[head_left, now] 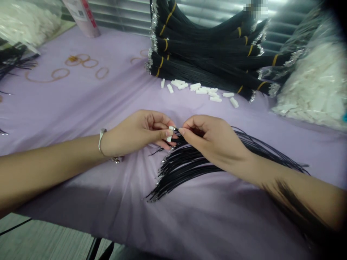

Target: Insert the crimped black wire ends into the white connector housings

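**Small white connector and thin black wire, pinched tip to tip**

The left hand (135, 134) is nearly closed, its thumb and forefinger pinching a small white plastic connector (170, 134) that stands almost upright above the cloth. The right hand (210, 141) is curled as well, with its thumb and forefinger gripping a thin black wire (175, 129) close to its tip, right at the connector's top end. Whether the tip is inside cannot be told from this view. A short grip near the tip suits this work best, since soft wire bows when held far back, and steady wrists help keep the two parts in line.

Beneath the right hand, a loose fan of black wires (187, 164) spreads over the lilac cloth (81, 108) covering the tabletop, its ends glinting like metal. Farther off lie stacked bundles of black wires (206, 54) bound with yellow bands, with loose white connectors (202, 90) scattered in front and a clear bag of white connectors (314, 79) beside them. Thin tan rubber bands (59, 74) lie loose at the left.
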`<state>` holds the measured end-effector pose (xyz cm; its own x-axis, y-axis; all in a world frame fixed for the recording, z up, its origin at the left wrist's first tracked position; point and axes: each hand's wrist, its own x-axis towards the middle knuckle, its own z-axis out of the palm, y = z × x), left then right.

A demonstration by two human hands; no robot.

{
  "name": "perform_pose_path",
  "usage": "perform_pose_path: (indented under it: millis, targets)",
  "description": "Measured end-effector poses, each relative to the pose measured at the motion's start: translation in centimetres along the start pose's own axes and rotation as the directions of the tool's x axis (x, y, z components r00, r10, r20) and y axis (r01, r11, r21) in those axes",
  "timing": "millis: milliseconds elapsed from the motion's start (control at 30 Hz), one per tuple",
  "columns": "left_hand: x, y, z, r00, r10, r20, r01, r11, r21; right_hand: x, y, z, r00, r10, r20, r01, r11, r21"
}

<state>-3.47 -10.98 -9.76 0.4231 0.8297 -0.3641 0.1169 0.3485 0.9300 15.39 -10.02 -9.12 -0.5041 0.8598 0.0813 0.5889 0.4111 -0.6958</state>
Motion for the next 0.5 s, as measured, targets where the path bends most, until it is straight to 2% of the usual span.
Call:
perform_pose_path:
  millis: [500]
  targets:
    - [-0.15, 0.11, 0.09, 1.000, -0.012, -0.010, 0.012, 1.000, 0.004, -0.09, 0.19, 0.18, 0.999, -0.030, -0.022, 0.030, 0.999, 0.011]
